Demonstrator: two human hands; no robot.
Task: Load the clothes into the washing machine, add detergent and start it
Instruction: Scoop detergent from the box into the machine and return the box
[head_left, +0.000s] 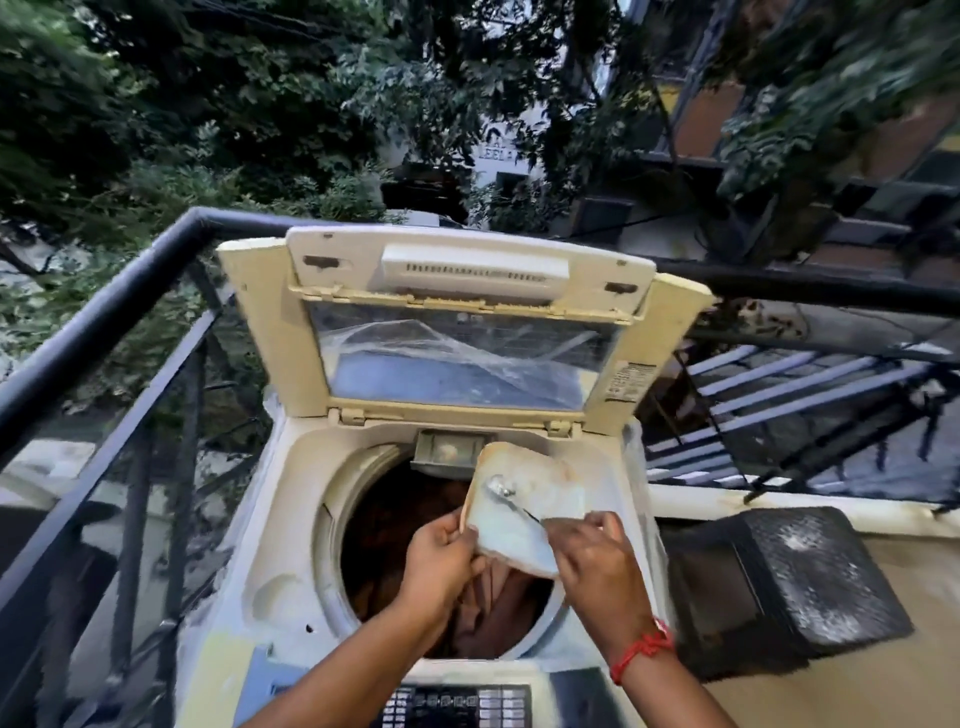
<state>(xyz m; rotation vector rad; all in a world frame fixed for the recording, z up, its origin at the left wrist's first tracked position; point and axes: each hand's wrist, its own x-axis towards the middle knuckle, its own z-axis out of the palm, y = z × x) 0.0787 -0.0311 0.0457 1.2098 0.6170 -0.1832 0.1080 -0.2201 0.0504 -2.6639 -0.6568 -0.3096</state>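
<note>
A cream top-loading washing machine (270, 525) stands with its lid (457, 332) raised. Brown clothes (395, 525) lie inside the drum. Above the drum's right side my left hand (441, 561) grips the near left edge of a shallow cream detergent container (524, 519), which is tilted and holds pale powder. My right hand (597, 561) pinches the handle of a metal spoon (506, 493) whose bowl rests in the powder. A small detergent drawer (449, 449) sits at the back rim of the tub.
The control panel (457, 704) is at the near edge of the machine. A black balcony railing (104, 322) runs along the left and behind. A dark speckled box (810, 582) sits on the ledge to the right. Trees and buildings lie beyond.
</note>
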